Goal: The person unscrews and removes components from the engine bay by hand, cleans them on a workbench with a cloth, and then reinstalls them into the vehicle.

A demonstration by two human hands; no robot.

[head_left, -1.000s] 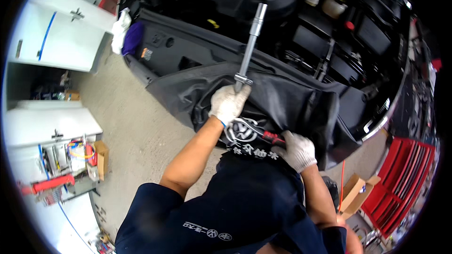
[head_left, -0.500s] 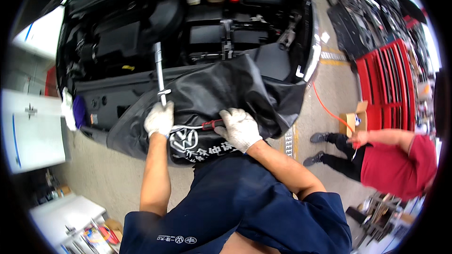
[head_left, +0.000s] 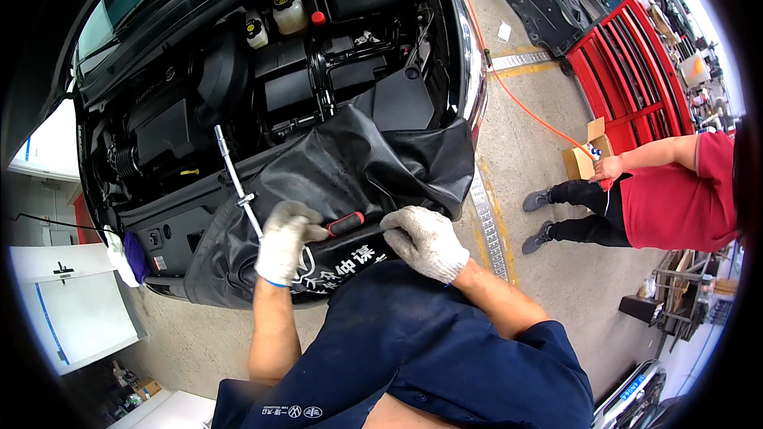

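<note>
My left hand (head_left: 290,240), in a white knit glove, is closed around the shaft end of a tool whose red-and-black handle (head_left: 346,224) points right. The glove hides that tool's shaft. A long chrome bar (head_left: 230,165) with a small crosspiece slants up from behind the same glove towards the engine bay; whether my fingers grip its lower end too is hidden. My right hand (head_left: 427,243), gloved alike, hovers just right of the handle, apart from it, fingers loosely bent with nothing visible in them. Beneath both hands lies a black fender cover (head_left: 350,163) with white print.
The car's engine bay (head_left: 262,71) lies ahead, with reservoirs and black covers. White and purple cloths (head_left: 133,258) hang at its left corner. On the right, a person in a red shirt (head_left: 683,195) holds an orange hose (head_left: 532,111) near a red tool cabinet (head_left: 628,71) and cardboard box (head_left: 586,155).
My right hand has let go of the red-and-black handle and moved off to its right. My left hand has shifted towards the handle. The view has turned, so the car appears further left.
</note>
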